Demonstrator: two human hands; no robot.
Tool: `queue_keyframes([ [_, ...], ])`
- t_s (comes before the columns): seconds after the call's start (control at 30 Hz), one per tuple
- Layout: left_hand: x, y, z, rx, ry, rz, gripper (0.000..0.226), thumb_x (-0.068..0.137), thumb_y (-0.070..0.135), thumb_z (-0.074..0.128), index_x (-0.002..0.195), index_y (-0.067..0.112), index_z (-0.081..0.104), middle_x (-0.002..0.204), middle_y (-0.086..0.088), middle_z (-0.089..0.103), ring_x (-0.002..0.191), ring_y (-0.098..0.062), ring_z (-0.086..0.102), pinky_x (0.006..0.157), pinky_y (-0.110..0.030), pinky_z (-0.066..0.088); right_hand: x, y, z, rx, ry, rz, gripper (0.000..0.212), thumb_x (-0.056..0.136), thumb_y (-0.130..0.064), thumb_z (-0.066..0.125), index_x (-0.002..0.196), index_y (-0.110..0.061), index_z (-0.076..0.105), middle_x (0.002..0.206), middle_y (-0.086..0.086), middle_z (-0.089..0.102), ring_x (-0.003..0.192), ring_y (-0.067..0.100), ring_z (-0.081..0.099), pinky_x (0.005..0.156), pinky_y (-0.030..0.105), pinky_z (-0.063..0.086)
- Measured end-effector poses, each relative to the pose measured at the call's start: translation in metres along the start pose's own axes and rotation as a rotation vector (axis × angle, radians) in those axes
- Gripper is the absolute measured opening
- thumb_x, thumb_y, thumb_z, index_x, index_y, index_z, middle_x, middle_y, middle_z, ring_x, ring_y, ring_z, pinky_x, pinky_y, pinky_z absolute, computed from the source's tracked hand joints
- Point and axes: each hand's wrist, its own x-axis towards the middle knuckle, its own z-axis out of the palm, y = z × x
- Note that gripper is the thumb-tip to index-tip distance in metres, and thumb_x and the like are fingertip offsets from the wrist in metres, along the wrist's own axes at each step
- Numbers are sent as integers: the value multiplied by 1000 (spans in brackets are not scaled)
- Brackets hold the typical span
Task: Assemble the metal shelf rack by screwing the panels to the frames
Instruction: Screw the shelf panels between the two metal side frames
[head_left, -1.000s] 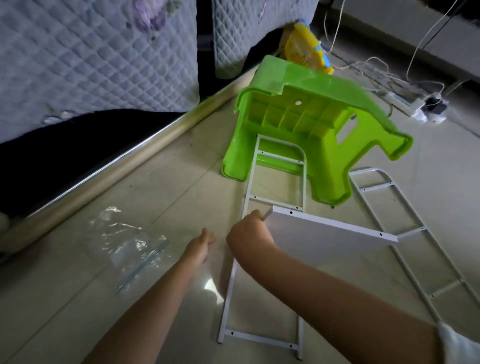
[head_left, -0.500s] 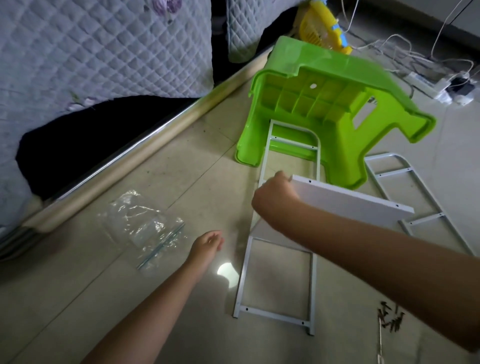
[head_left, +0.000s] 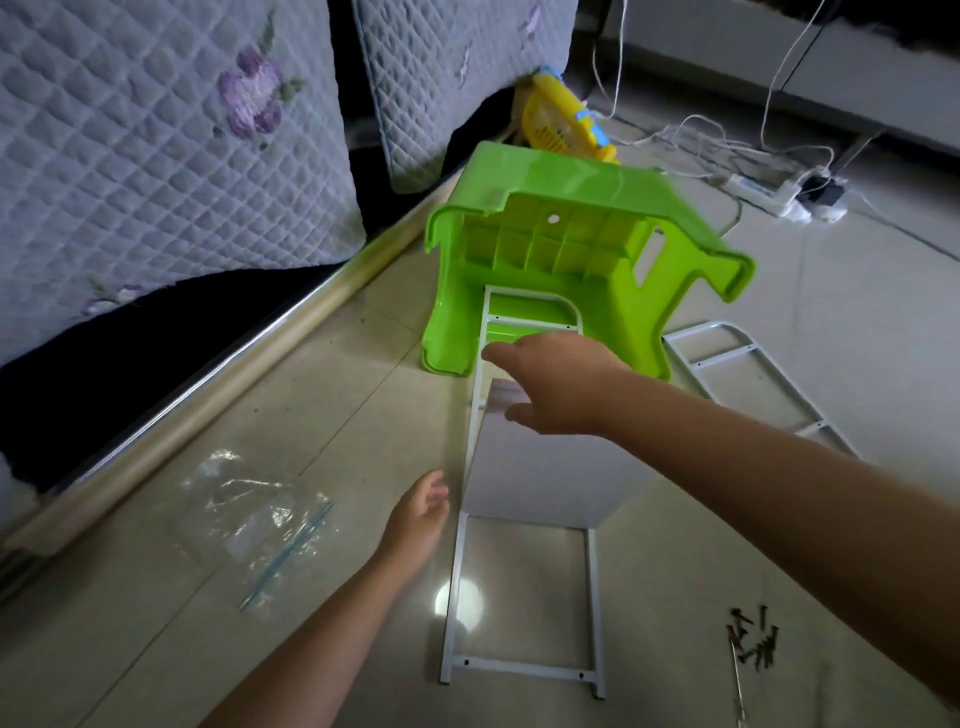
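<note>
1. The right hand (head_left: 558, 382) has swung the flat white metal panel (head_left: 545, 467) from a raised tilt down onto the white tubular ladder frame (head_left: 519, 670) on the floor – fingers now spread over its far edge.
2. The left hand (head_left: 423, 512), relaxed and holding nothing, sits just beside the frame.
3. Alignment looks begun; no screws in.
4. Hidden – the panel's holes, and the frame's top under the overturned green plastic stool (head_left: 561, 244).

A home, probably a bedroom: a quilted floral bedspread (head_left: 156, 156) hangs beside a tiled floor (head_left: 857, 395), with a green plastic stool (head_left: 571, 249) tipped over, a yellow fan (head_left: 561, 124) and a power strip (head_left: 763, 192) with trailing cables.
</note>
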Motion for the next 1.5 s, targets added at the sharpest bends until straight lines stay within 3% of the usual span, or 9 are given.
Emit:
queue_keyframes([
  [0.27,-22,73,22,-180,85,264,71,58,42,61,124,22,47,126,-9,54,115,-24,54,101,-40,42,-62,68,26,177,-110,246,41,87,-29,57,125,-16,50,124,6,56,115,26,51,90,35,45],
  [0.43,-27,116,29,-179,195,415,68,83,29,59,143,14,30,146,-5,37,135,-18,35,113,-37,28,-83,87,46,385,39,361,31,86,-20,56,116,-11,56,113,11,61,105,29,54,81,32,42],
  [0.67,-20,133,35,-22,375,480,69,89,6,56,146,1,16,151,-15,24,140,-23,21,106,-18,15,-73,89,64,720,238,485,58,86,-10,57,139,-9,35,127,16,54,117,29,49,89,28,36],
  [0.83,-34,120,43,505,595,1043,44,77,17,45,119,7,49,123,-14,41,109,-28,38,96,-34,31,-88,93,79,894,312,507,58,85,-2,55,139,-6,34,123,19,54,106,31,56,87,30,41],
  [0.97,-35,122,63,762,422,1164,29,72,10,44,88,3,68,91,-18,62,86,-25,45,75,-35,37,-118,115,101,835,278,544,53,84,-2,52,136,-7,39,123,13,56,102,29,59,89,30,42],
  [1.2,-37,132,155,1147,43,1032,32,65,20,36,69,6,65,68,-11,58,62,-31,58,50,-33,50,-210,158,171,711,43,710,43,89,-9,45,132,-11,47,126,8,56,112,25,53,94,29,41],
  [1.27,-41,138,195,1224,-19,999,29,66,17,40,72,5,66,72,-13,58,68,-34,60,54,-35,52,-241,172,203,661,-39,790,41,91,-10,42,132,-12,48,130,11,54,117,26,51,96,30,41],
  [1.4,-49,141,270,1378,-102,892,31,89,18,45,117,11,55,118,-9,51,116,-28,43,90,-34,38,-311,195,267,653,-172,947,41,91,-14,43,131,-12,48,135,12,50,122,27,47,98,31,38],
  [1.5,-52,132,312,1473,-150,858,33,91,20,43,122,12,52,126,-7,48,122,-25,39,93,-33,36,-355,204,305,695,-218,1038,42,93,-17,43,134,-11,45,137,12,47,123,26,47,97,31,39],
])
